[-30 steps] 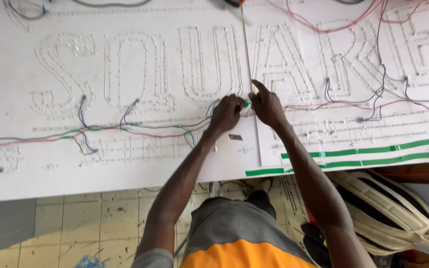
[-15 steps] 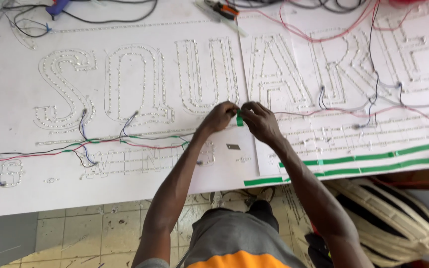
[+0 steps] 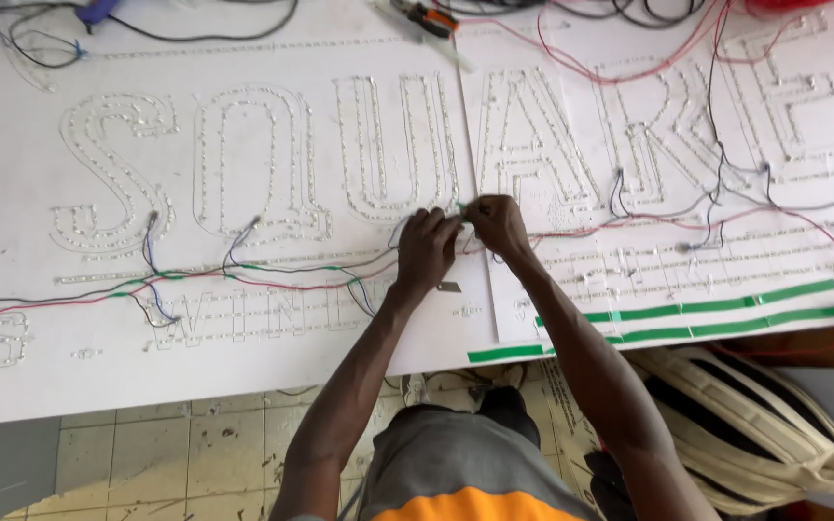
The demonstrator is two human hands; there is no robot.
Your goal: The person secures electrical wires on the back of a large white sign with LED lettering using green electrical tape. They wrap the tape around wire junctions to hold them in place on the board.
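Our left hand (image 3: 427, 246) and right hand (image 3: 497, 224) meet fingertip to fingertip on the white sign board (image 3: 243, 367), knuckles up, fingers curled and pressed together. Between the two sets of fingertips we pinch a small green piece (image 3: 461, 207), only a sliver of which shows, so we cannot tell whether it is a wire end or a bit of tape. It sits right at the seam where the board meets a second white board (image 3: 668, 125) just to the right of our right hand. Just below our left hand lies a small dark scrap (image 3: 449, 287) on the board. Red, green and dark wires (image 3: 272, 280) trail away to the left of our left hand, running along the board below the big outlined letters, which are made of rows of small lights (image 3: 243, 164). More red and black wires (image 3: 716, 207) loop away to the right of our right hand and up over the far letters. Below and to the right of our right forearm, green tape strips (image 3: 687, 309) run along the near edge of the second board. Well beyond both hands, at the far edge, lies a tool with orange handles (image 3: 427, 17). Nearer to us than the boards, down by our right elbow, sits a cream woven basket (image 3: 755, 434) on the tiled floor (image 3: 147, 453).
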